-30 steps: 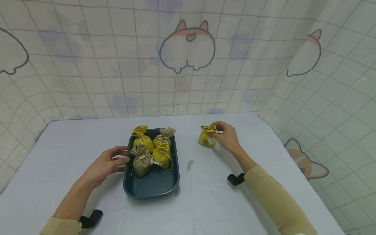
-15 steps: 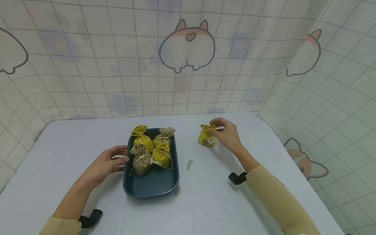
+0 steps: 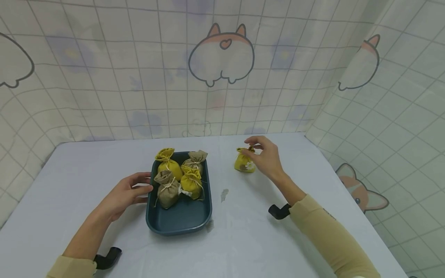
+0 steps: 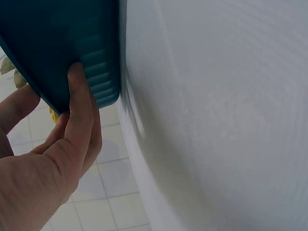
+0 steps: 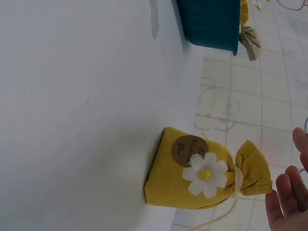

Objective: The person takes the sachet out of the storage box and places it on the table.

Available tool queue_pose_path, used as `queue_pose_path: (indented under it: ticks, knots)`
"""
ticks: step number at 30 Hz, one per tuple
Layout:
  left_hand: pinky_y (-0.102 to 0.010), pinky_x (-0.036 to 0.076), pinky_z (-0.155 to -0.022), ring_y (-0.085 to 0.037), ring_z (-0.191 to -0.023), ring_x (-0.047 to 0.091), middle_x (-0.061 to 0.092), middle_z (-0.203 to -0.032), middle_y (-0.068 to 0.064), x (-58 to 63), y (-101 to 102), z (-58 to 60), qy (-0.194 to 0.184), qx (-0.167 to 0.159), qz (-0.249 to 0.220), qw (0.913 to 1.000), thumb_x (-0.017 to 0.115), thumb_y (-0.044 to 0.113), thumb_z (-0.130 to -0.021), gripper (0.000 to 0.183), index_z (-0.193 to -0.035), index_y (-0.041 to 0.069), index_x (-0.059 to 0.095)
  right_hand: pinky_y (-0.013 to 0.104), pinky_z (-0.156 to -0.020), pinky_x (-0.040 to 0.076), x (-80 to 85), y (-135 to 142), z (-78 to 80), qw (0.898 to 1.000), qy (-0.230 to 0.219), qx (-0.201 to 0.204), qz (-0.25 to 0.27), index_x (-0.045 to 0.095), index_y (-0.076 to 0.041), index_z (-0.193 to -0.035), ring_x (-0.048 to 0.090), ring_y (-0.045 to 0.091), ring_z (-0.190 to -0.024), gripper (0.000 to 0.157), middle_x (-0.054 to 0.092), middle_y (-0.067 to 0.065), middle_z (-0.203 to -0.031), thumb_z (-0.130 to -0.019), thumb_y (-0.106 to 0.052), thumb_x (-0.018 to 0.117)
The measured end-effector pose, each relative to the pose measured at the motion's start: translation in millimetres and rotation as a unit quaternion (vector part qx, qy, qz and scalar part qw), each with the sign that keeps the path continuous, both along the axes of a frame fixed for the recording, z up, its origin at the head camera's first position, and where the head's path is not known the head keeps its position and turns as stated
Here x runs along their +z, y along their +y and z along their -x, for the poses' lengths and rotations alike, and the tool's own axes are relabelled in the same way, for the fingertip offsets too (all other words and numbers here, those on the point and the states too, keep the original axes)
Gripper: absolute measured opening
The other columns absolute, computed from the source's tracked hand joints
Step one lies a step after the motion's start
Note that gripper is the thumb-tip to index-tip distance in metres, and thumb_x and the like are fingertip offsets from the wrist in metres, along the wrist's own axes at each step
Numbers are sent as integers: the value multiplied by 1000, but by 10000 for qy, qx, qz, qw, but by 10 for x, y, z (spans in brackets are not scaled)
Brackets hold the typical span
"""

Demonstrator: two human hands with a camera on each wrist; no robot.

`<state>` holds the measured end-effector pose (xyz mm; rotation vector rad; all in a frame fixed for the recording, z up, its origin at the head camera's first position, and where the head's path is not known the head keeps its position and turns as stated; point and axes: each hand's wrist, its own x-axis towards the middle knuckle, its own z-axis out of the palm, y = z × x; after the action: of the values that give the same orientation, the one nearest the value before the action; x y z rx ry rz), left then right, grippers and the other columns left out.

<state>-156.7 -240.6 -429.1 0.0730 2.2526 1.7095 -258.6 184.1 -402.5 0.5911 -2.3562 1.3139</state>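
Observation:
In the head view a yellow drawstring pouch [image 3: 241, 162] stands upright on the table, right of a dark teal tray [image 3: 182, 220]. My right hand [image 3: 267, 158] is beside its gathered top. The right wrist view shows the pouch [image 5: 168, 168] with a white flower and a round brown label. There the hand's fingers [image 5: 285, 192] are spread near the neck, not wrapped round it; contact is unclear. My left hand [image 3: 125, 193] touches the tray's left side. In the left wrist view its fingers [image 4: 81, 106] lie along the outer wall, with the thumb near the rim.
Two yellow pouches [image 3: 192, 184] and two beige pouches [image 3: 168, 195] sit toward the tray's far end. A white cloth [image 3: 240, 239] covers the table and bears grey smudges. Behind hangs a checked curtain [image 3: 156, 77] with animal drawings.
My right hand, earlier holding the pouch's gathered top, has loosened its fingers and risen slightly. The pouch stays standing on the table. My left hand and the tray have not moved.

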Motion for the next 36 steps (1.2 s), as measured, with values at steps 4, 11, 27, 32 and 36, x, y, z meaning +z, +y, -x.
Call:
queue_pose_path:
  ticks: [4,11,27,32,36]
  knots:
    - [-44,59,-93,-43,-126,53,39,-147,-32,3,1,1,-1,-3,-10,10000,60,11,-105,64,-156,-8,27,43,-91,57,6,-64,-31,9998,-11,81,192,72,-2,-109,66,31,-100,28,71,12,-109,-84,-4,86]
    - [-44,59,-93,-43,-126,53,39,-147,-32,19,4,-4,14,-1,-41,10000,61,11,-104,64,-156,-8,27,44,-89,59,15,-157,-88,9976,-406,413,377,70,-4,-111,68,27,-98,28,69,15,-109,-87,-6,84]
    - [-44,59,-94,-42,-125,54,40,-146,-30,10,8,0,18,21,-21,10000,61,12,-104,64,-156,-7,28,28,-87,60,-58,-523,-229,9858,-1028,1276,357,68,-7,-118,68,18,-101,31,70,4,-109,-90,-10,81]
    - [-43,59,-94,-41,-125,54,41,-145,-30,18,-1,3,12,55,-6,10000,62,13,-104,64,-155,-6,30,27,-87,60,-76,-645,-274,9809,-1154,1542,254,68,-7,-118,68,15,-102,27,70,5,-111,-94,-15,78]
    - [-43,58,-94,-41,-125,54,41,-146,-30,23,-7,0,19,61,-14,10000,62,12,-104,63,-155,-6,30,33,-92,59,-80,-731,-313,9758,-1215,1813,150,67,-3,-121,67,20,-106,32,69,12,-115,-94,-16,78]
